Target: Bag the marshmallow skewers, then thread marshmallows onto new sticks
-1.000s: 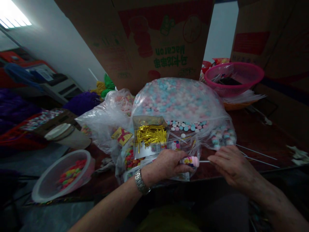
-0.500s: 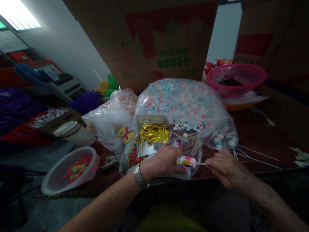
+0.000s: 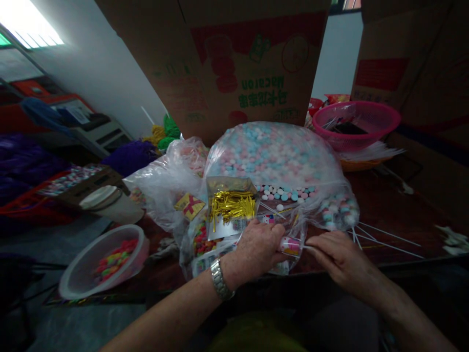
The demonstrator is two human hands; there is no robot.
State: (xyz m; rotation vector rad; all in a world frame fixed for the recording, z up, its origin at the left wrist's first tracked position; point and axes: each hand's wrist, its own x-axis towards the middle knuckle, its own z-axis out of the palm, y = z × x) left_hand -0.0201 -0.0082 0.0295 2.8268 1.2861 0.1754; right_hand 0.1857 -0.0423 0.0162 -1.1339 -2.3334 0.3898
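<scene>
While gripping one end of the wrapped candy (image 3: 291, 246) over the near edge of the table (image 3: 395, 203) with the curled fingers of the left hand (image 3: 256, 252), pinched its white stick (image 3: 308, 247) in the fingertips of the right hand (image 3: 337, 252). Had a packet (image 3: 234, 184) of gold twist ties (image 3: 232, 205) just beyond the left hand, a clear bag (image 3: 273, 151) of pastel candies (image 3: 286, 196) toward the far edge, and a bowl (image 3: 75, 278) of bright candies (image 3: 117, 256) by the near left corner.

Pale wall (image 3: 95, 68), bright window (image 3: 31, 24) at left
</scene>
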